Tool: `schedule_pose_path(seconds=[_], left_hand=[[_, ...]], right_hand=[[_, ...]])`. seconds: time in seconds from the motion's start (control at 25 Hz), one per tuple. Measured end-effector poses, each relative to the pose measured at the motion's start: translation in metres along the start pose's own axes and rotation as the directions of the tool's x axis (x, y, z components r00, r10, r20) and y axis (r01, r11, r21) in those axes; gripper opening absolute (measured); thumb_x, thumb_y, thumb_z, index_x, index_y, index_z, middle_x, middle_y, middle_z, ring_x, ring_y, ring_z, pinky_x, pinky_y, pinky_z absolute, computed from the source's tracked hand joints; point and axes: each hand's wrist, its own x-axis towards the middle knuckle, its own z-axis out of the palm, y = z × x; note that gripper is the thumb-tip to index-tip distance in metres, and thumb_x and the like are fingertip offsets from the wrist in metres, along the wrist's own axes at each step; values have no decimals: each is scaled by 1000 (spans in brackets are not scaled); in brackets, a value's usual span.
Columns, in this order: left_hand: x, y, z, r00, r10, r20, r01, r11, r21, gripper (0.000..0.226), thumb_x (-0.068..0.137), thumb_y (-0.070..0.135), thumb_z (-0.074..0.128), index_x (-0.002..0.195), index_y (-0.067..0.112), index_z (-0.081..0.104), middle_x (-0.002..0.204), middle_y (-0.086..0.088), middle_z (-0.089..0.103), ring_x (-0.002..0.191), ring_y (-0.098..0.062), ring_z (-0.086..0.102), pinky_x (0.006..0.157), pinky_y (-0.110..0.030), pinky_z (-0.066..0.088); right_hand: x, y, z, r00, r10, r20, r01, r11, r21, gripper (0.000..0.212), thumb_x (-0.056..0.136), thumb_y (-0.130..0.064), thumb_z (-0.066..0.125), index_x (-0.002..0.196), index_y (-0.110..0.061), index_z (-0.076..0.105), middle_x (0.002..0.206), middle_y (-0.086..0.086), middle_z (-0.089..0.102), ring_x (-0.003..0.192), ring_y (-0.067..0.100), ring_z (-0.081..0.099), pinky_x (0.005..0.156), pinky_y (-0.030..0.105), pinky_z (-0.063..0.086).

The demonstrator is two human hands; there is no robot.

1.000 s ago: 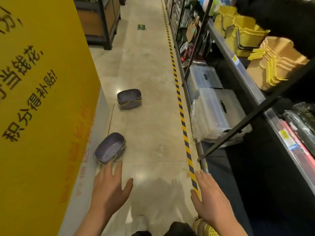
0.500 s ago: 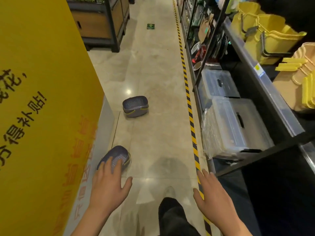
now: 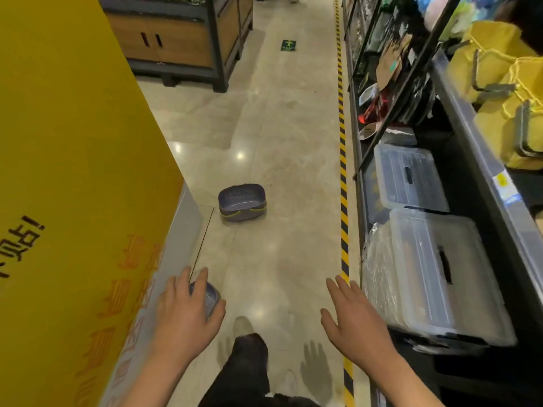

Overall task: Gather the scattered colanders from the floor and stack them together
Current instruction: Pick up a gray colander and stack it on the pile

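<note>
A grey-purple rectangular colander (image 3: 242, 202) with yellow-green handles sits upright on the shiny floor in the middle of the aisle. A second colander (image 3: 210, 298) of the same colour lies near the base of the yellow display, mostly hidden behind my left hand (image 3: 188, 315). That hand hovers over it with fingers spread; whether it touches is unclear. My right hand (image 3: 355, 324) is open, palm down, above the floor near the striped tape, holding nothing.
A tall yellow display wall (image 3: 73, 171) bounds the left side. Shelving on the right holds clear lidded bins (image 3: 435, 274) and yellow baskets (image 3: 505, 92). Yellow-black tape (image 3: 343, 171) runs along the floor. My leg and shoe (image 3: 249, 356) are below. A wooden cabinet (image 3: 182, 42) stands far back.
I have walked forward along the aisle. Both colanders sit nearer in view, and my left hand now covers most of the near one.
</note>
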Motion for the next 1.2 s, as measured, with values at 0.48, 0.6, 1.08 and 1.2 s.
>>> schedule_pose_path(seconds=[0.48,0.6,1.08,1.2], left_hand=[[236,-43,-31,998,-65,14,66,993,-97,80,89,68,30,156,23,23,161,-10,23,146,-33,23,116,-47,26],[292,-53,-46,996,-92,11,93,994,-59,79,89,66,40,155,24,27,160,-10,27,145,-35,26,113,-48,28],[513,-45,-73,990,-136,36,134,990,37,75,82,62,49,144,19,43,147,-19,45,132,-45,43,99,-56,43],[584,-41,-50,984,-144,101,142,989,30,74,84,59,54,144,16,43,149,-21,41,135,-42,38,104,-54,39]], right_hand=[[241,-42,-55,997,-41,73,48,994,-102,65,97,-49,36,155,-24,23,161,-1,24,148,25,20,117,34,24],[295,-49,-69,998,-34,53,40,994,-104,64,97,-49,35,155,-23,24,161,1,24,148,26,21,117,34,21],[559,-64,-102,990,-126,55,132,985,-111,60,94,-44,49,148,-19,39,155,7,38,141,32,37,111,39,32],[633,-59,-84,980,-173,103,185,974,-128,60,93,-37,54,145,-11,44,150,13,44,135,34,45,111,39,33]])
